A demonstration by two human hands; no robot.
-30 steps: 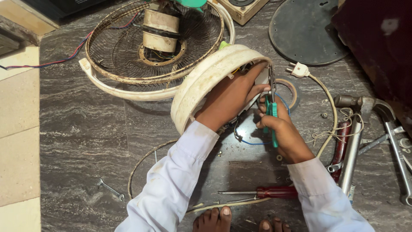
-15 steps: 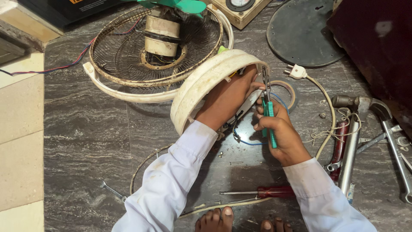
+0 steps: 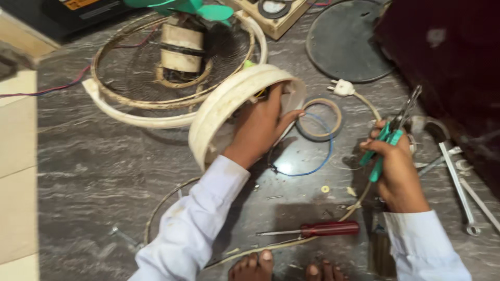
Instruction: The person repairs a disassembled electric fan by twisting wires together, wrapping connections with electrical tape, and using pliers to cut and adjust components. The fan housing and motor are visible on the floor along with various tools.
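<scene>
- On the dark stone floor (image 3: 104, 171), the left hand (image 3: 260, 127) reaches into a cream round housing (image 3: 229, 106) tipped up on its edge, fingers wrapped on the rim and inner side, holding it firmly.
- Off to the right, well apart from the housing, the right hand (image 3: 398, 166) is closed around green-handled pliers (image 3: 388, 138); the tips point up and away, and whether they pinch anything I cannot tell.
- A blue wire (image 3: 320, 161) loops from under the housing across the floor, just beside a tape roll (image 3: 319, 119).
- Behind the housing lies a wire fan guard (image 3: 130, 83) with a motor (image 3: 181, 48) in it; a white plug (image 3: 342, 87) and its cord run toward the right hand.
- Near the bare toes (image 3: 260, 260) lies a red-handled screwdriver (image 3: 317, 229); spanners (image 3: 458, 171) lie at the right.
- To do this well, I judge the left hand should keep the housing steady on its edge so the inside stays open to view.
- The pliers should come in with their tips low and clear of the left fingers.
- The blue wire looks thin; a gentle pull along its length is safer than a sideways tug, which could kink it.
</scene>
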